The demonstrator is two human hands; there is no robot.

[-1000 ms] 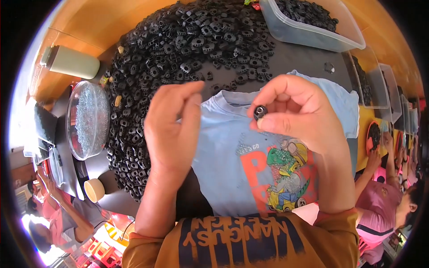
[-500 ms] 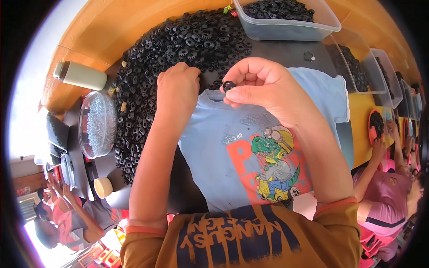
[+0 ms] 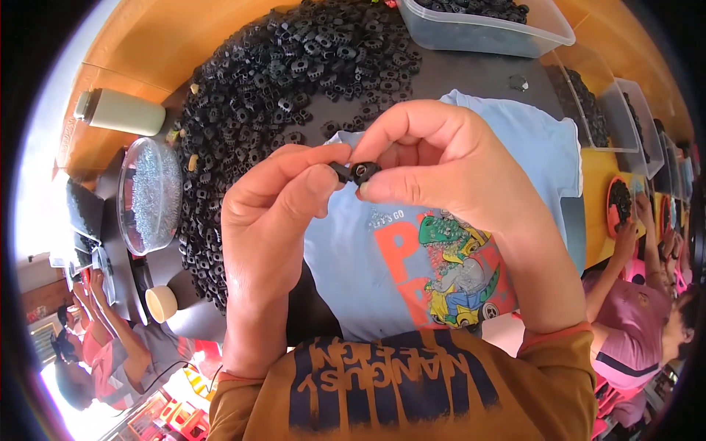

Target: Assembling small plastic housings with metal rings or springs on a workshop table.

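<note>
My left hand [image 3: 268, 209] pinches a small black plastic piece [image 3: 340, 173] between thumb and fingertips. Between the thumb and fingers of my right hand [image 3: 448, 158] is a small rounded black part [image 3: 362, 172] with a shiny ring in its face. Both parts meet, or nearly so, in front of my chest; whether they are joined I cannot tell. Under my hands a light blue T-shirt [image 3: 338, 283] with a printed cartoon lies spread on the table, tiny silvery bits scattered over it. Beyond my left hand is a large heap of black plastic pieces [image 3: 309, 59].
A round clear tub [image 3: 125, 198] of silvery bits stands left, near a pale green bottle [image 3: 125, 112] and a cream cup [image 3: 160, 303]. Clear plastic bins [image 3: 485, 37] with black pieces line the back and right. Other people work on both sides, one beside an orange bowl [image 3: 612, 209].
My left hand has come back from the heap's edge toward my right hand, now with a black piece in its fingers. My right hand has kept its rounded part and turned slightly.
</note>
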